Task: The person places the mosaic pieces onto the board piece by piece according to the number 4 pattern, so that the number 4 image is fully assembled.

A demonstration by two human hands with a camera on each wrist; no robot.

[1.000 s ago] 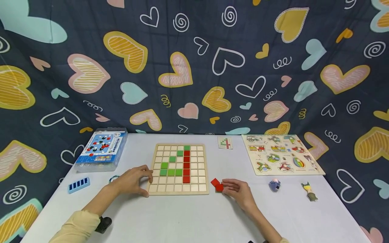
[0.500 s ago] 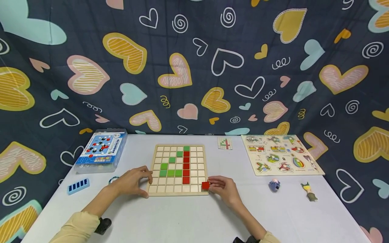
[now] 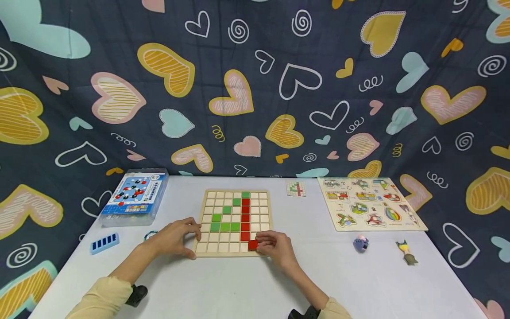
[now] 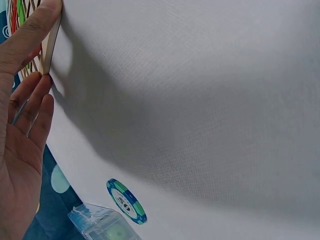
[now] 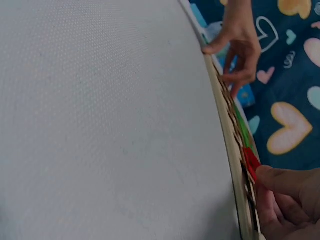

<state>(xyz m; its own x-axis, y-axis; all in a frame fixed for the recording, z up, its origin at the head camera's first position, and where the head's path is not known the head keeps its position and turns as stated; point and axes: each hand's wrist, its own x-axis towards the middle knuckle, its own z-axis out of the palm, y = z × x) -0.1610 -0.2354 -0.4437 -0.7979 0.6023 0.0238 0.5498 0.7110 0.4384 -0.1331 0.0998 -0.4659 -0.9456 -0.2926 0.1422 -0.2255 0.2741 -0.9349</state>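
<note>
A wooden grid board (image 3: 232, 254) lies flat on the table, with green tiles (image 3: 225, 226) and a column of red tiles (image 3: 245, 218) in its cells. My left hand (image 3: 173, 239) holds the board at its near left corner, thumb and fingers on the frame. In my right hand (image 3: 276, 250), thumb and fingers pinch a red tile (image 3: 253, 245) over the bottom row, just right of the red column. Whether a second tile sits under it is hidden. The right wrist view shows the pinched red tile (image 5: 251, 161) tilted above the board's near edge.
Behind the board lies a pattern card (image 3: 296, 188). A picture puzzle board (image 3: 374, 204) is back right, with two small figurines (image 3: 361, 244) in front. At left are a boxed kit (image 3: 133, 197), a blue slotted block (image 3: 105, 243) and a poker chip (image 4: 126, 201).
My right hand has picked up red tile pieces from the table right of the board and carried them left over the bottom row. The left hand has stayed at the board's corner.
</note>
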